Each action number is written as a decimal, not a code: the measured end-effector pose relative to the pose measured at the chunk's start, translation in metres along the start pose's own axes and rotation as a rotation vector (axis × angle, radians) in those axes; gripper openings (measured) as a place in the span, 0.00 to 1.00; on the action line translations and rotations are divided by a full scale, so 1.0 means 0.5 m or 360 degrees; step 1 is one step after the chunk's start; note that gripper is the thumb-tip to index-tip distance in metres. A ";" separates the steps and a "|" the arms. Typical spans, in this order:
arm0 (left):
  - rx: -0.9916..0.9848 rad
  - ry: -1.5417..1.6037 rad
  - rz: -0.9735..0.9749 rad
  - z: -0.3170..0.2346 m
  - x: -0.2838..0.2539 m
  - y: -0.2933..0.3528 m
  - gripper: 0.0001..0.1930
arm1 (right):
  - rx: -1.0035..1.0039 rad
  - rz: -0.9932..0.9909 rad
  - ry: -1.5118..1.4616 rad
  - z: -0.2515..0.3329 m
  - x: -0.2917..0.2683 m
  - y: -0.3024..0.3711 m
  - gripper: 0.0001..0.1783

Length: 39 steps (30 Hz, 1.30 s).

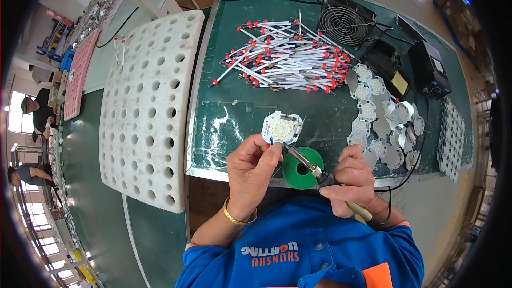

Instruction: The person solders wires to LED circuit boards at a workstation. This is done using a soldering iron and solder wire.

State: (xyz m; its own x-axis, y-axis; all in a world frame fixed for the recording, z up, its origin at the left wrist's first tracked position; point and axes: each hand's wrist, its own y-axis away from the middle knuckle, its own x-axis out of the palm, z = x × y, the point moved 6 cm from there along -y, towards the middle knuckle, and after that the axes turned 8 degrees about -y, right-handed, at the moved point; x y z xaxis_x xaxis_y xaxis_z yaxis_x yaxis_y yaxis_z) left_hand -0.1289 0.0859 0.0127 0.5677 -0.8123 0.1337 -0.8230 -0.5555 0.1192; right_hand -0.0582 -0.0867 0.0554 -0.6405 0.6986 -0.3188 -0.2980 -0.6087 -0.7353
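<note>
My left hand (250, 169) pinches the near edge of a white LED circuit board (281, 127) with a ring of yellow chips. A bit of blue and red wire shows at the fingertips; most of it is hidden. My right hand (349, 181) is closed round a soldering iron (305, 159) with a black and pale handle. Its metal tip reaches the board's near edge beside my left thumb; exact contact is hard to tell. Below the iron, at the table's front edge, lies a green spool (293, 175).
A heap of white wire leads with red ends (288, 58) lies at the back. Loose circuit boards (367, 109) pile up to the right, near a black fan (345, 18) and a black soldering station (429, 69). Leftward stands a white perforated foam board (144, 106).
</note>
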 end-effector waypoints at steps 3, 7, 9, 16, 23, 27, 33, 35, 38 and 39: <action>0.0001 0.0008 -0.0026 -0.002 0.002 0.000 0.03 | -0.0009 0.0000 0.0008 -0.003 0.000 0.001 0.20; -0.0098 0.0005 -0.0073 0.007 0.000 -0.004 0.03 | -0.0015 -0.0010 0.0007 -0.014 0.003 0.005 0.17; -0.0064 0.0009 -0.0025 0.007 -0.001 -0.008 0.03 | -0.0004 -0.0043 -0.0049 -0.008 -0.007 -0.001 0.16; -0.0200 0.0053 0.0163 0.019 0.006 -0.024 0.05 | 0.0048 -0.0157 -0.0080 -0.020 -0.040 -0.033 0.16; -0.0068 -0.0478 0.0387 0.013 0.018 -0.046 0.05 | 0.0407 -0.0291 0.0201 -0.096 -0.024 -0.082 0.17; 0.0340 -0.0959 0.0539 -0.028 0.047 -0.058 0.04 | 0.0426 -0.0200 -0.0006 -0.115 0.002 -0.099 0.15; 0.0183 -0.0721 0.0324 -0.018 0.011 -0.074 0.10 | 0.0376 -0.0212 0.0073 -0.117 0.019 -0.095 0.15; 0.0106 -0.0624 0.0368 -0.015 0.008 -0.070 0.09 | 0.0365 -0.0293 0.0134 -0.121 0.019 -0.088 0.15; 0.0022 -0.0402 0.0458 0.001 0.008 -0.066 0.08 | 0.0381 -0.0338 0.0160 -0.119 0.023 -0.084 0.14; 0.0004 -0.0274 0.0504 0.004 0.011 -0.066 0.08 | 0.0376 -0.0332 0.0157 -0.118 0.026 -0.085 0.14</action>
State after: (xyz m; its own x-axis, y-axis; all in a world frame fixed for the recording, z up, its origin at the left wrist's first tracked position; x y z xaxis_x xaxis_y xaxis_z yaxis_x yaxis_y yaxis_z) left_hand -0.0990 0.0995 0.0076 0.2726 -0.9621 -0.0043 -0.9576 -0.2718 0.0957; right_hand -0.0123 -0.0295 0.0472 -0.4805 0.8433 -0.2408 -0.5786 -0.5112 -0.6356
